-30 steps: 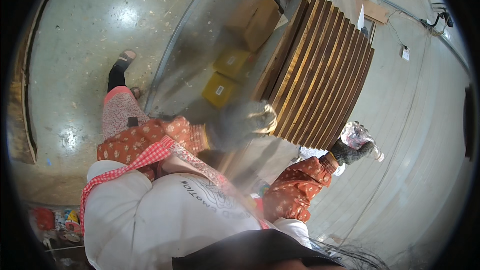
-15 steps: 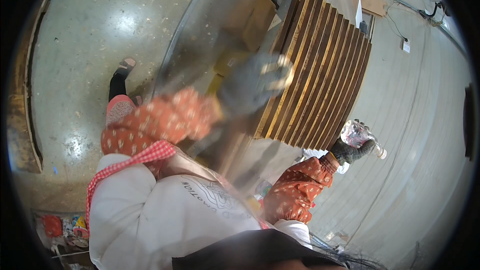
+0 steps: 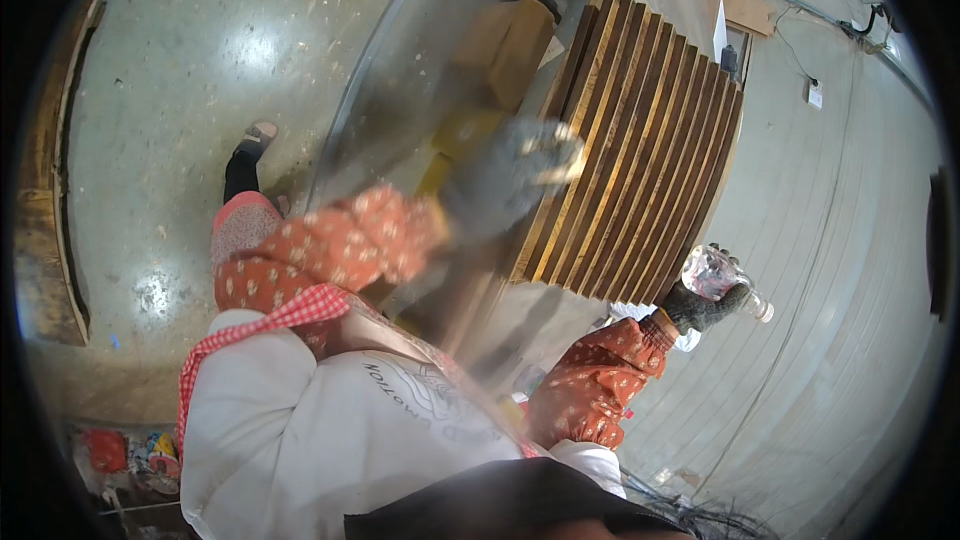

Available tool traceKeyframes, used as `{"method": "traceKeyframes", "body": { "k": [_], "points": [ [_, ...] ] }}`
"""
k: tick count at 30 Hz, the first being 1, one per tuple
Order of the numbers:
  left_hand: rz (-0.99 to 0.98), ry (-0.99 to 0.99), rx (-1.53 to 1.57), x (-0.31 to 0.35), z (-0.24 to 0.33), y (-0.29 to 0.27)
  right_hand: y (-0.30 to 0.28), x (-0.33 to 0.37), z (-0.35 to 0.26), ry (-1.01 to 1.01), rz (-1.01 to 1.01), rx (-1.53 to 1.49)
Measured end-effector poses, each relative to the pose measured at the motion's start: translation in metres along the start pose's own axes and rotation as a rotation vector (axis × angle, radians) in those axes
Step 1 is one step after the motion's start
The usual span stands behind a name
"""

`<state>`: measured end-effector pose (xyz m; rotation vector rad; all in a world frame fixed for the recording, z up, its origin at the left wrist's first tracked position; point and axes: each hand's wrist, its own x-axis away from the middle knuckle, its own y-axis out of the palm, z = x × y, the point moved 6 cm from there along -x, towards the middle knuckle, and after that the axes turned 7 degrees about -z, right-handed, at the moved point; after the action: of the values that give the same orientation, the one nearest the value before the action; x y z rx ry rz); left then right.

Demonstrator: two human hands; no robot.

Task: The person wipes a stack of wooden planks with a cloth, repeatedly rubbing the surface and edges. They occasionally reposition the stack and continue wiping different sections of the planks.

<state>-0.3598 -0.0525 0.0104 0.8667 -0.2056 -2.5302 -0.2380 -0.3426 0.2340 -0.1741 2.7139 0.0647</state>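
Observation:
My right hand (image 3: 707,306), in a dark grey glove, grips a clear plastic bottle (image 3: 712,273) beside the right end of a stack of brown wooden strips or panels (image 3: 630,155). The bottle lies tilted, its capped end pointing to the lower right. My left hand (image 3: 505,180), also gloved, is at the stack's left edge and smeared by motion. Its fingers look curled, with pale patches at the tips; whatever they hold, if anything, is too blurred to make out. Both forearms wear orange-red patterned sleeves.
Left of the stack stand a brown cardboard box (image 3: 515,50) and a yellow object (image 3: 465,135). Another person's leg (image 3: 242,172) shows on the floor at left. A wooden board (image 3: 50,180) lies along the far left. A ribbed pale surface (image 3: 790,200) spreads at right.
My left hand has shifted very slightly at the stack's left edge and stays blurred. The right hand keeps the bottle in nearly the same place.

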Motion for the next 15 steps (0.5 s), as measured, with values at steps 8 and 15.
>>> {"method": "traceKeyframes", "body": {
  "k": [8, 15],
  "points": [
    [-0.091, 0.029, -0.290, 0.019, 0.008, 0.011, -0.018, -0.006, 0.004, 0.030, 0.047, -0.041],
    [-0.363, 0.050, 0.037, 0.087, 0.026, 0.009, 0.016, -0.002, -0.008, -0.151, -0.041, 0.152]
  ]
}}
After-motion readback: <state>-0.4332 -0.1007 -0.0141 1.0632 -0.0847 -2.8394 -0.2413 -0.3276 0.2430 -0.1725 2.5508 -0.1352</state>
